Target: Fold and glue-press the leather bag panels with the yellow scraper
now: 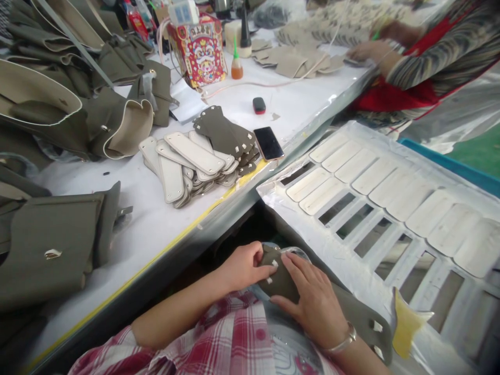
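Over my lap lies a long olive-grey leather piece (pixel 353 311) with rounded ends and small white tabs sticking up near them. My left hand (pixel 250 265) pinches its far end, thumb beside a white tab (pixel 274 264) and fingers curled at the edge. My right hand (pixel 312 294) rests across the same piece, fingertips pressing near that end and thumb on its face. The right forearm covers part of the piece. Between and behind the hands shows some clear plastic (pixel 299 253); what it belongs to I cannot make out.
On the table at left are stacked pale-backed pieces (pixel 195 156), dark pieces (pixel 222 130), a phone (pixel 269 143) and olive bags (pixel 50 245). At right stands a slotted rack (pixel 375 219) with pale panels and a yellow scrap (pixel 406 323). A co-worker's hand (pixel 369 51) works beyond.
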Motion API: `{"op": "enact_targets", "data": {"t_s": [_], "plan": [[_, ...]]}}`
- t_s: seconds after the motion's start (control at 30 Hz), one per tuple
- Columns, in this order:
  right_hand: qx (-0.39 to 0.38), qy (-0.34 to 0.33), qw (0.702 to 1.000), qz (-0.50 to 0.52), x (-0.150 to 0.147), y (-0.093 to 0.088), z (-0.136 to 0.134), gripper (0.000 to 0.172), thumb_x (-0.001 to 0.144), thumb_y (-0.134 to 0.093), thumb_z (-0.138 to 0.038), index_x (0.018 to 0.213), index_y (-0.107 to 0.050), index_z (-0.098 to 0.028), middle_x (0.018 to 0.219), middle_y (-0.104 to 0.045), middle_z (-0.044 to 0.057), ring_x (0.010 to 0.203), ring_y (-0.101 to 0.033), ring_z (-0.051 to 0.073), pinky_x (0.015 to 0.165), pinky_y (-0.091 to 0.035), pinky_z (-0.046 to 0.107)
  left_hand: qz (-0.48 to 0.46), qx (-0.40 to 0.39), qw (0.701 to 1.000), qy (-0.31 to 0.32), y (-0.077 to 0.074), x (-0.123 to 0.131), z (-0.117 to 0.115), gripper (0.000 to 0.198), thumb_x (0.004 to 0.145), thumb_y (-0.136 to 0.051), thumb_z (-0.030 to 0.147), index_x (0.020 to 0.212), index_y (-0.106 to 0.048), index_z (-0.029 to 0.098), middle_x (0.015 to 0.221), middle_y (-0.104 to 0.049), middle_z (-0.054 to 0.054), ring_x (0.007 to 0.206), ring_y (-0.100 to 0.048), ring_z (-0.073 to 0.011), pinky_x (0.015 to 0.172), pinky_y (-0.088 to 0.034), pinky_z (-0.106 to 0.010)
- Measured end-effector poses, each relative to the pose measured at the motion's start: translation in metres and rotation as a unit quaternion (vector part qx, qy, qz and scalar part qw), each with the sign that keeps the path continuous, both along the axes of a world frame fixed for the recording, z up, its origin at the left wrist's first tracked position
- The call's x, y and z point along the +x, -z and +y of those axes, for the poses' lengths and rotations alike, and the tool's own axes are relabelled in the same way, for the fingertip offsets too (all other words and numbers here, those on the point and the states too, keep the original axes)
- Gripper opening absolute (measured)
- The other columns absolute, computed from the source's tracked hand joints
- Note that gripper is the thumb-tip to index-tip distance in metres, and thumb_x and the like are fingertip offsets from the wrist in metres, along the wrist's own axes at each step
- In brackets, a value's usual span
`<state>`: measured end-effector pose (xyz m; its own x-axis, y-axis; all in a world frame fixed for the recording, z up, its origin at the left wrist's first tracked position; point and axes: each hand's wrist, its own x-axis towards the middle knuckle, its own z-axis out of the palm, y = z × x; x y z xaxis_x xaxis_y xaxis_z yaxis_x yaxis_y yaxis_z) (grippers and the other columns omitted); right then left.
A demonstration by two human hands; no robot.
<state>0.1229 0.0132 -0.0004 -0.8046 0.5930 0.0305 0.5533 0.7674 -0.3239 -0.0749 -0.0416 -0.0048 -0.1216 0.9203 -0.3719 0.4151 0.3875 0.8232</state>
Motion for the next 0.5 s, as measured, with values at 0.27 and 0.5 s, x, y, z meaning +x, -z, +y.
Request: {"op": "enact_targets", "data": {"t_s": [0.27, 0.5], "plan": [[0.004, 0.012, 1.000, 0.015, -0.011, -0.002, -0.001, 0.071, 0.072, -0.060, -0.055, 0.128, -0.043, -0.014, 0.123, -0.053, 0.016, 0.106, -0.051, 0.031, 0.086, -0.040, 0.044, -0.045, 0.013, 0.998, 0.047, 0.007, -0.007, 0.003, 0.039, 0.072, -0.062, 0.048, 0.065, -0.038, 0.019, 0.055, -0.039, 0.007, 0.052, -0.034, -0.0078, 0.047, -0.025, -0.021], [0.001, 0.018, 0.999, 0.032, -0.026, 0.001, -0.005, 0.064, 0.072, -0.057, -0.055, 0.116, -0.049, -0.010, 0.109, -0.058, 0.017, 0.099, -0.054, 0.030, 0.078, -0.043, 0.040, -0.140, 0.022, 0.988, 0.056, 0.014, -0.011, 0.003, 0.044, 0.069, -0.066, 0.048, 0.064, -0.034, 0.018, 0.056, -0.036, 0.008, 0.052, -0.032, -0.0066, 0.047, -0.025, -0.020]]}}
